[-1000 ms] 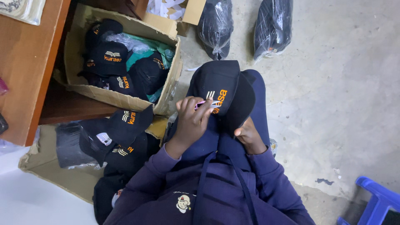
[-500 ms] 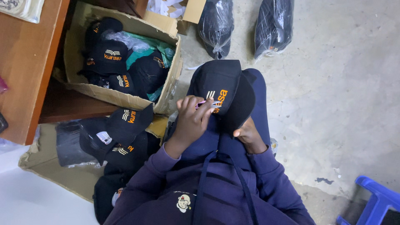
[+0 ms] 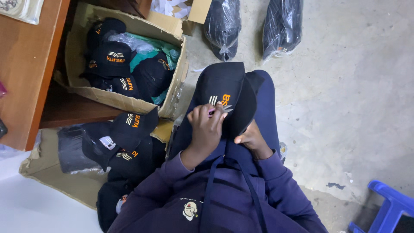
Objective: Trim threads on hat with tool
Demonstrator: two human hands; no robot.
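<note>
Little has changed over the last second: the cap (image 3: 226, 97) stays on the lap, the left hand (image 3: 207, 127) still pinching small snips (image 3: 222, 108) at its embroidery, the right hand (image 3: 252, 140) gripping its brim. The trimming carries on.

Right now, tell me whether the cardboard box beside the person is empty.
No: the cardboard box holds several black caps with orange embroidery, plus some clear plastic wrapping.
</note>
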